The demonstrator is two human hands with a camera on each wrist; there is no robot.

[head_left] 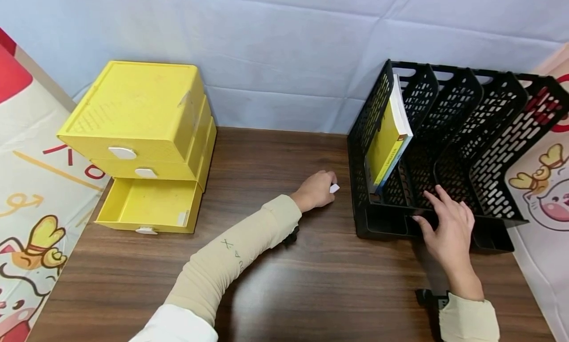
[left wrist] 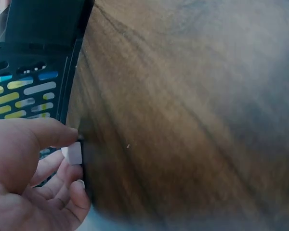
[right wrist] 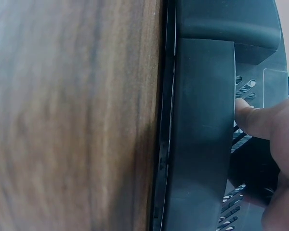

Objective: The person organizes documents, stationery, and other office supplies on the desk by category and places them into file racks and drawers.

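Observation:
Between the thumb and fingers of my left hand [head_left: 316, 190] is a small white block [left wrist: 73, 153], perhaps an eraser; the head view shows only its end. That hand is low over the table, left of a black desk file organizer [head_left: 386, 222]. My right hand [head_left: 449, 228] is over the organizer's front, fingers loosely spread and gripping nothing visible. In the right wrist view, its thumb [right wrist: 253, 118] is at the front tray's edge; the other fingers are mostly out of sight. A yellow book [head_left: 386, 147] stands upright in the organizer's leftmost slot.
A yellow drawer unit [head_left: 138, 102] stands at the back left; its bottom drawer [head_left: 148, 204] is pulled out. Dividers form several slots in the organizer. A pale cloth [head_left: 275, 60] hangs behind the wooden table [head_left: 275, 154], with printed cloths at both sides.

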